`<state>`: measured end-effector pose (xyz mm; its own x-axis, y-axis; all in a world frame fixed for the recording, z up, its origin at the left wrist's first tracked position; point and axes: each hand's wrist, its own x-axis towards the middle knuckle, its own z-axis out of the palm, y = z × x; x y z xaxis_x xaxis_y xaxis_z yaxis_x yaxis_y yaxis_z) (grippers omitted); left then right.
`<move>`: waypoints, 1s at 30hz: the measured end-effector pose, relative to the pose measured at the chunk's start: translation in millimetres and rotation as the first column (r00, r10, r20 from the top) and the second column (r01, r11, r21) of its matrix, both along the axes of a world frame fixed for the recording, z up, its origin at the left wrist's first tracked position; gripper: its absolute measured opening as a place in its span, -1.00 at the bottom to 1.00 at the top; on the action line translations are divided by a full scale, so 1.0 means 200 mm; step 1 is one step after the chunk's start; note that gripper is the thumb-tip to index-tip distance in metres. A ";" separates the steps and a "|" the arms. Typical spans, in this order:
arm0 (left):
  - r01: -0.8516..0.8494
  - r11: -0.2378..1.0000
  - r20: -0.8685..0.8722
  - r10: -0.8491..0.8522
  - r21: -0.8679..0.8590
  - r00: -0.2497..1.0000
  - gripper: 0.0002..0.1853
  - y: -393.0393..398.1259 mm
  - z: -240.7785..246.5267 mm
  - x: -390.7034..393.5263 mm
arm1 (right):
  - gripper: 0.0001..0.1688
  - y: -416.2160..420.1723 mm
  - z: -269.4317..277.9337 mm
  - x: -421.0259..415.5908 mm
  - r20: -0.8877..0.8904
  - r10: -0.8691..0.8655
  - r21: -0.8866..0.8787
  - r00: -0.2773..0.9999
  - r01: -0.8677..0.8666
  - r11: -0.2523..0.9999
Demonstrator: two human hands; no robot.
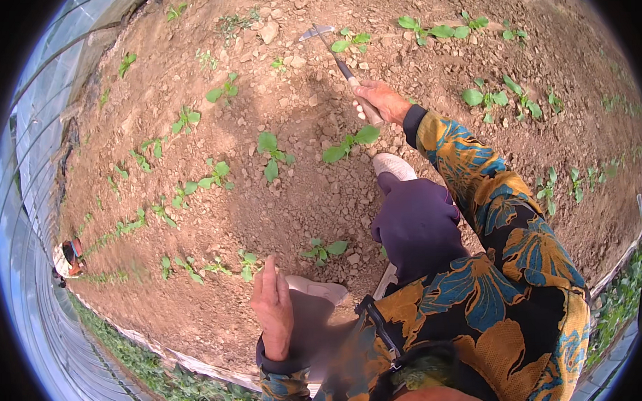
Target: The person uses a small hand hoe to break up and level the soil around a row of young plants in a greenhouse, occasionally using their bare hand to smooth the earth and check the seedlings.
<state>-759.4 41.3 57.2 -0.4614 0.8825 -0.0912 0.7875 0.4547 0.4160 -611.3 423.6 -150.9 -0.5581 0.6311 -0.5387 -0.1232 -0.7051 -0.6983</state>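
My right hand [381, 98] grips the handle of a small hand hoe [343, 67]. Its thin metal shank reaches away from me to a narrow pale blade [316, 32] at the soil, left of a leafy seedling [350, 41]. Below that hand, close to my shoe [394, 167], grows another green seedling [351, 144]. Nothing shows in my left hand [273, 311], which is held low near my knee with the fingers extended. A seedling [249, 264] appears just beyond its fingertips, and one more [324, 251] stands to its right.
Rows of seedlings [185, 194] cross the dry, cloddy soil [310, 201]. Curved hoops and plastic film [31, 173] form a tunnel wall at left. Near it is a person in a light hat [66, 260]. Denser green plants [162, 373] line the pale strip at the bottom.
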 end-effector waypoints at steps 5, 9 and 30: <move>0.034 0.999 0.046 -0.033 -0.027 0.998 -0.63 0.09 -0.11 -0.05 | -0.80 0.16 -0.34 -0.25 0.199 -0.046 0.131 0.979 0.020 0.991; 0.036 0.997 0.078 -0.030 -0.074 0.997 -0.64 0.12 -0.12 -0.05 | -0.82 0.43 -0.41 -0.45 0.200 -0.084 0.086 0.976 0.068 0.994; 0.145 0.989 0.093 -0.141 -0.034 0.986 -0.61 0.19 -0.03 0.02 | -0.58 -0.36 -0.28 -0.02 0.309 0.071 0.025 0.948 -0.082 0.996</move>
